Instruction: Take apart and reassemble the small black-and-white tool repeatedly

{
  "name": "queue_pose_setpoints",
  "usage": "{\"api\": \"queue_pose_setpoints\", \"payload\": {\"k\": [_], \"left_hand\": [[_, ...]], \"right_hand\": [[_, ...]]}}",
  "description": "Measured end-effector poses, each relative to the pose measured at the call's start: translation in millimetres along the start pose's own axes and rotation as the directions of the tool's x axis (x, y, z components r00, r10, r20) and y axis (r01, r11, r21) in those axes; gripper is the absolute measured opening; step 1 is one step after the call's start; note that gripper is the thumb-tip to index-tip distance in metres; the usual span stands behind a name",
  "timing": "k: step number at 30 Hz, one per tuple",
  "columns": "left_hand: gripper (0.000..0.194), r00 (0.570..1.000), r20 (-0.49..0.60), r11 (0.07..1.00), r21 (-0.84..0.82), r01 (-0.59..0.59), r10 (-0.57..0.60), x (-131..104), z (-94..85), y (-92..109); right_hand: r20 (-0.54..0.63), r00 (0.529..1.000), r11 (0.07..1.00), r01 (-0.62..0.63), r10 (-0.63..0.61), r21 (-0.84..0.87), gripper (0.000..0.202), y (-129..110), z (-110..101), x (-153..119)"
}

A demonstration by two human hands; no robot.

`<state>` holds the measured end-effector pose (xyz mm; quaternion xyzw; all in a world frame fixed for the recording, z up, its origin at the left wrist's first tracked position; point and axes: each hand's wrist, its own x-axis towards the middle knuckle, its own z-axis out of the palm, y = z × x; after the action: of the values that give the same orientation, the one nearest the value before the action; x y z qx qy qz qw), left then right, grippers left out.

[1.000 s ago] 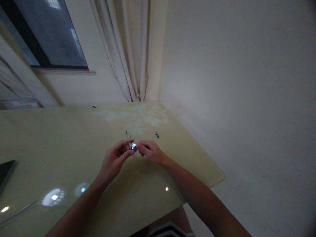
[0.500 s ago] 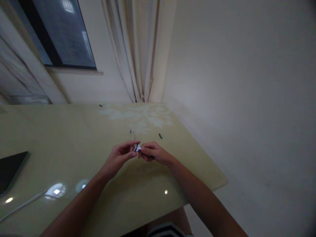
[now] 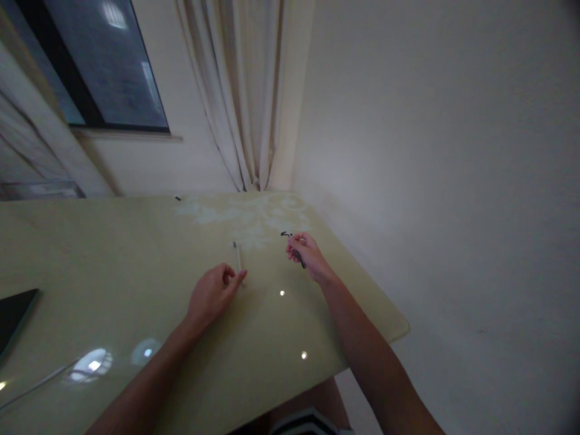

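Note:
My right hand is closed around a slim black-handled tool, above the right part of the table. A thin dark bent end shows past my fingertips; I cannot tell whether it belongs to the tool or is a separate piece. My left hand holds nothing visible, its thumb stretched out apart from the curled fingers. Beside that thumb lies a thin white stick with a dark tip, its near end partly hidden by the hand.
The glossy pale-green table has a rounded right corner by the wall. A small dark piece lies at the back edge. To the left are a black flat device and a white cable. Curtains hang behind.
My hands have come apart. The right hand has moved away and to the right with the black-handled tool, over where a small dark piece lay. My left hand has let go of the silvery part.

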<state>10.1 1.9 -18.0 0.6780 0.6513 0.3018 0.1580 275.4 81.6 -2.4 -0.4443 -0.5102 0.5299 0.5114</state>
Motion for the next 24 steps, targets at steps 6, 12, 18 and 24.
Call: {"api": "queue_pose_setpoints", "payload": {"k": [6,12,18,24], "left_hand": [[0.044,0.991,0.098,0.906,0.406,-0.121,0.088,-3.0,12.3,-0.3],[0.033,0.993,0.105,0.899,0.427,-0.096,0.057,1.1,7.5,-6.4],[0.032,0.999,0.030,0.953,0.302,0.009,-0.019,0.4,5.1,-8.5],[0.036,0.999,-0.041,0.995,0.100,0.014,-0.010,0.0,5.8,0.0]], "right_hand": [[-0.285,0.949,0.781,-0.073,-0.138,-0.621,0.013,17.1,-39.3,21.1],[-0.327,0.926,0.675,-0.119,-0.189,-0.728,0.011,25.6,-42.6,28.5],[-0.355,0.910,0.603,-0.164,-0.212,-0.781,0.015,26.2,-42.6,29.1],[-0.294,0.931,0.563,-0.128,-0.215,-0.816,0.019,27.8,-35.8,29.7]]}}
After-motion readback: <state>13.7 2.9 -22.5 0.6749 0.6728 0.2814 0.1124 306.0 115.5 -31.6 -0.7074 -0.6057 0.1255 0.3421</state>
